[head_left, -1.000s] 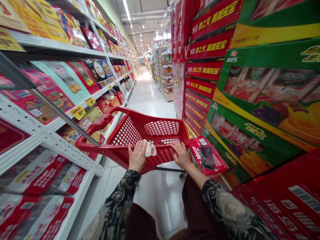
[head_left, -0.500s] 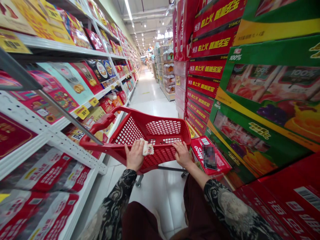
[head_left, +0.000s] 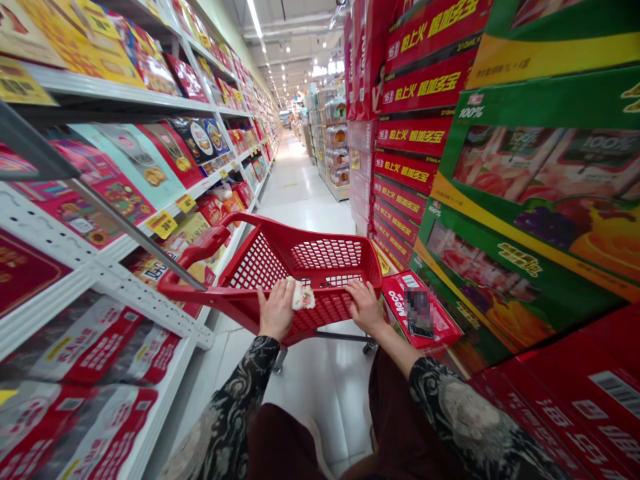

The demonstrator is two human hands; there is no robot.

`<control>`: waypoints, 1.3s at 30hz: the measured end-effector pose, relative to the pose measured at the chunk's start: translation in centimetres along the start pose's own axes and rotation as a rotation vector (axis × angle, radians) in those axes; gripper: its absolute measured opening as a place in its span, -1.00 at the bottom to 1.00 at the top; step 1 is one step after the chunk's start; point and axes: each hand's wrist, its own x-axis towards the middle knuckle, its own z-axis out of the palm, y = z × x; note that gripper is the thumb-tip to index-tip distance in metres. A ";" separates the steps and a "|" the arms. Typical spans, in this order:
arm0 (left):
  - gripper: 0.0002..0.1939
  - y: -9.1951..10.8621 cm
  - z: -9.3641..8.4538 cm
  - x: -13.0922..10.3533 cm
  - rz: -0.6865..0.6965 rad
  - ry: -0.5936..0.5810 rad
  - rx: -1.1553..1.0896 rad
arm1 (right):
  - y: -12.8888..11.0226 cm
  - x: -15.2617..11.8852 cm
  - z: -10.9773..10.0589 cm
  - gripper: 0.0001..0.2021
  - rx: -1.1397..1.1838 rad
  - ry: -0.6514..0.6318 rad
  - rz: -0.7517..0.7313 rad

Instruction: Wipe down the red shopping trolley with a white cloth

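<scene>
In front of me stands a red plastic shopping cart (head_left: 327, 250) with lattice walls, turned at an angle; only its lattice shows inside. My left hand (head_left: 278, 310) lies over the near rim of the basket, closed on a crumpled white cloth (head_left: 303, 296) with faint coloured marks. The cloth sticks out on the thumb side against the rim. Further right on the same rim, my right hand (head_left: 365, 307) has its fingers bent over the edge, gripping the cart. The cart's handle, to the left, is touched by neither hand.
Shelves of boxed goods (head_left: 160, 153) with yellow price tags run along the left. Stacked red drink cartons (head_left: 410, 137) and green juice boxes (head_left: 540, 160) stand close on the right. A red box (head_left: 423, 310) sits beside the cart. The tiled aisle (head_left: 295, 167) stretches ahead.
My left hand has slid slightly to the right along the rim with the white cloth. My right hand and the cart have hardly moved.
</scene>
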 end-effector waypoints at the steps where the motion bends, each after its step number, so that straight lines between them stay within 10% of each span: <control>1: -0.47 0.7 0.3 0.0 0.020 -0.006 -0.005 | -0.4 0.2 -0.1 -0.53 0.001 -0.003 0.016; 8: -0.51 6.1 2.1 1.3 0.147 -0.063 -0.135 | -6.4 2.7 -0.7 -0.46 0.131 -0.021 -0.124; 16: -0.30 1.0 0.7 0.0 0.031 -0.075 -0.048 | -9.0 4.6 2.6 -0.49 0.034 -0.216 -0.111; 22: -0.34 0.4 0.6 -0.7 0.022 -0.102 0.044 | -7.5 4.4 4.2 -0.66 -0.078 -0.169 -0.147; 31: -0.34 1.0 1.3 -0.8 -0.007 -0.040 0.016 | 1.9 0.2 -1.3 -0.51 -0.131 0.060 0.035; 39: -0.33 1.8 1.2 -0.9 -0.015 -0.052 0.038 | -2.7 1.5 2.2 -0.50 -0.039 -0.016 -0.101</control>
